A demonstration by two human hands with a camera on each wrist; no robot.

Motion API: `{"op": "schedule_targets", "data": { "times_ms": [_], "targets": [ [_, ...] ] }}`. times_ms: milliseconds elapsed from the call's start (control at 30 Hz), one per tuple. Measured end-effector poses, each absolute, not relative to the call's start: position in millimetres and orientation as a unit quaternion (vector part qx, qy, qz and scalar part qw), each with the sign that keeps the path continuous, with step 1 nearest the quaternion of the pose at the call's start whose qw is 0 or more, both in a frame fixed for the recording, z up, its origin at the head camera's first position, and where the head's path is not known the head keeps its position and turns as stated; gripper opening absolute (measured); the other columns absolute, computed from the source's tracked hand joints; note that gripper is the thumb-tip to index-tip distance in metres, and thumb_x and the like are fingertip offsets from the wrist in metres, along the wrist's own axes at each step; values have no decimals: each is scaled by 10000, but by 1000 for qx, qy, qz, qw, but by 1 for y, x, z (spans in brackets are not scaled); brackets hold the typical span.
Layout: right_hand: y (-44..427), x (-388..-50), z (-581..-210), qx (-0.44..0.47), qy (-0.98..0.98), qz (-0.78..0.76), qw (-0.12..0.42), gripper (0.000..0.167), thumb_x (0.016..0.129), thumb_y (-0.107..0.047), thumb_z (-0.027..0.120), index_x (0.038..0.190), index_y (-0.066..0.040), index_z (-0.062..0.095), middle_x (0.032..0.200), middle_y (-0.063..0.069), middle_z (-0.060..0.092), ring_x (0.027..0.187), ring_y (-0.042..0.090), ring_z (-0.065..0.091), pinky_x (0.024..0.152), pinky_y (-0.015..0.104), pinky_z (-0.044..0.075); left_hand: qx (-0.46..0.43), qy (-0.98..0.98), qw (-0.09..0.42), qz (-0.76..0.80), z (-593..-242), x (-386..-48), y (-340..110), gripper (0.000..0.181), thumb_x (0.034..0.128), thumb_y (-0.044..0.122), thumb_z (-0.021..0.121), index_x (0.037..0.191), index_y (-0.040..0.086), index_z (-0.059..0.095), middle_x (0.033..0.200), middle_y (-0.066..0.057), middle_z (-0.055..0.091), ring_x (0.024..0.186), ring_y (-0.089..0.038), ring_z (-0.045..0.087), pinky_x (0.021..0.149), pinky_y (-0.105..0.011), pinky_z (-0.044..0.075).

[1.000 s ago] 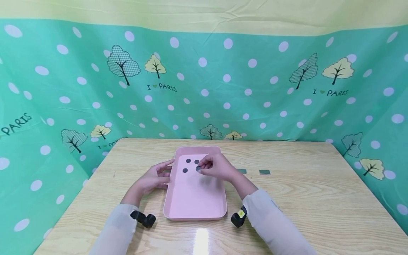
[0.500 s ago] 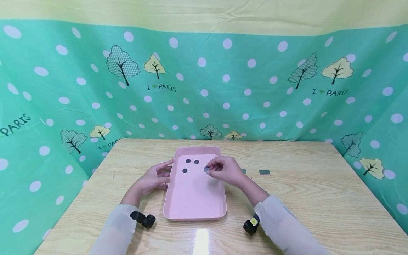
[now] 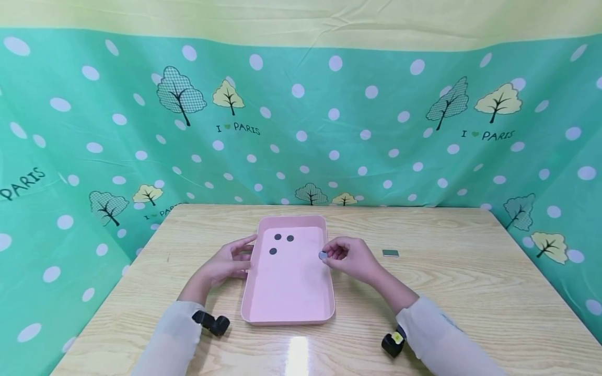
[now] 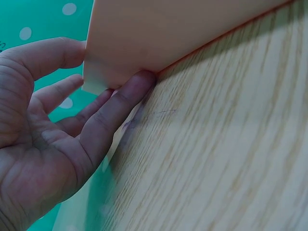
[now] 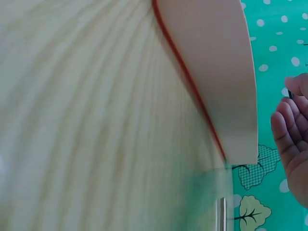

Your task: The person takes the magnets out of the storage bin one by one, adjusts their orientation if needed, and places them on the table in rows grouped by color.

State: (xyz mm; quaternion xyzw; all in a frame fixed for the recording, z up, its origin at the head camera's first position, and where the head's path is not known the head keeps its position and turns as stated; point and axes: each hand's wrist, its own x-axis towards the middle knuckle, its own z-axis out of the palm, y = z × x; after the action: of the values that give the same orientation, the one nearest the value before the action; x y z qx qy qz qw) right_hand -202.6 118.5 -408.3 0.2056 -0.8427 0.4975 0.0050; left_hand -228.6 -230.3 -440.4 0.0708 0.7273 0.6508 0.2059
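Note:
Between thumb and fingertips, my right hand [image 3: 352,258] pinches a small grey round disc [image 3: 323,255] over the right rim of a pink tray [image 3: 287,292]. In the right wrist view only a thin dark edge of that disc [image 5: 289,94] shows beside the hand [image 5: 296,139]. Three dark discs [image 3: 278,237] lie flat inside the tray near its far end. My left hand [image 3: 230,262] touches the tray's left side with fairly straight fingers. Up close in the left wrist view, fingertips of this hand [image 4: 62,125] meet the outer tray wall [image 4: 139,38].
A flat dark rectangular piece [image 3: 390,253] lies on the wooden table [image 3: 447,282] to the right of my right hand. Green dotted cloth [image 3: 301,115] hangs behind the table and along its sides.
My right hand has lifted the disc and carried it right, from beside the other discs to the tray's right rim. It now hides a second rectangular piece. The left hand has stayed put.

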Motion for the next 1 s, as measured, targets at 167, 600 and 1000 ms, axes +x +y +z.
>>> {"op": "schedule_targets", "data": {
  "times_ms": [167, 600, 1000],
  "targets": [
    [128, -198, -414, 205, -852, 482, 3, 119, 803, -42, 765, 911, -42, 715, 798, -10, 644, 717, 152, 590, 626, 245, 541, 71, 728, 207, 650, -441, -229, -230, 798, 853, -42, 650, 1543, 150, 297, 1497, -225, 351, 1168, -316, 550, 818, -462, 568],
    [146, -199, -427, 197, -878, 436, -24, 93, 803, -60, 769, 870, -69, 705, 773, -30, 628, 713, 135, 576, 618, 239, 527, 72, 731, 203, 647, -441, -229, -232, 811, 843, -60, 632, 1547, 126, 274, 1498, -253, 326, 1183, -331, 531, 820, -468, 567],
    [159, -205, -438, 204, -902, 377, -53, 99, 796, -64, 784, 835, -89, 696, 731, -49, 594, 674, 115, 551, 592, 235, 503, 73, 730, 205, 648, -442, -231, -232, 824, 832, -57, 644, 1546, 143, 284, 1497, -234, 338, 1159, -312, 546, 819, -472, 567]
  ]
}}
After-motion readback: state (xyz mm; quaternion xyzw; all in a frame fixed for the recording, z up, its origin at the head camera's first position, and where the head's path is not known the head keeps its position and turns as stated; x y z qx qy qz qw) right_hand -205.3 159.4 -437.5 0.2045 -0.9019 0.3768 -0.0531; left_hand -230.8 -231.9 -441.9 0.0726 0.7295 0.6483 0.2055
